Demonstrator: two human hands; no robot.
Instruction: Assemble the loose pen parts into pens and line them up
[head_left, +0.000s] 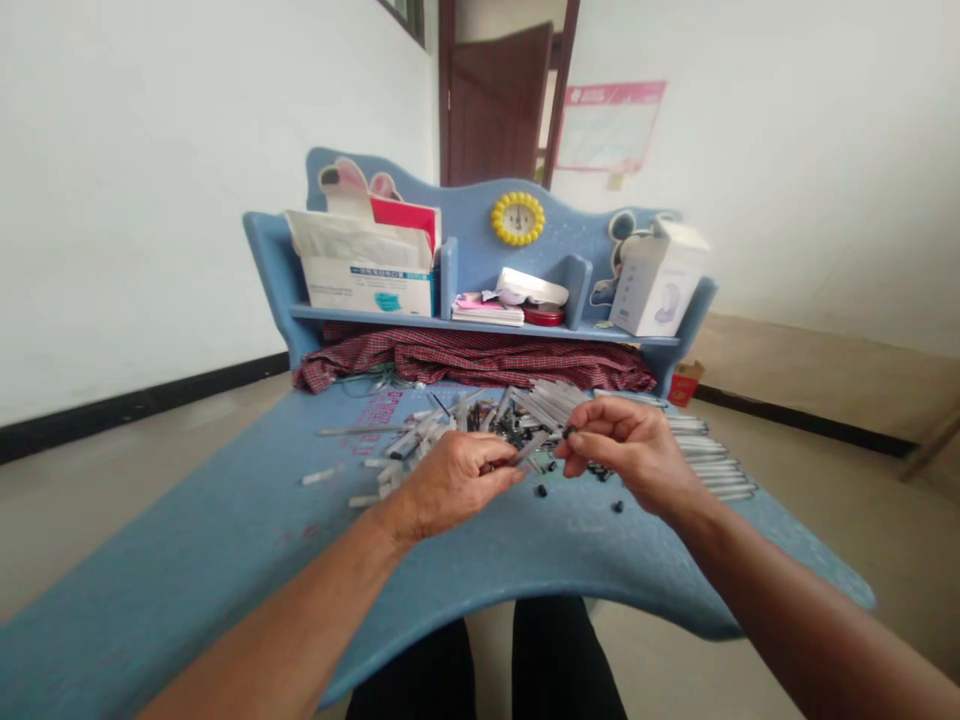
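My left hand (454, 480) is closed around a clear plastic tube (532, 447), whose end points towards my right hand. Between the thumb and fingertips of my right hand (634, 445) is a small black plug (568, 433), a short gap from the tube. Behind both hands lies a heap of clear tubes (553, 400) mixed with small black pieces. Two loose black plugs (541, 491) rest on the table nearer to me. Short clear pieces (386, 470) are scattered left of my left hand. Several tubes with dark ends (712, 460) lie side by side beyond my right wrist.
The blue table (247, 540) curves inward at my legs. At its back, a shelf (360, 318) carries a mask box (367, 285), a white box (656, 280) and a red tin (544, 316). A checked cloth (480, 357) is bunched beneath. A yellow clock (517, 219) sits above.
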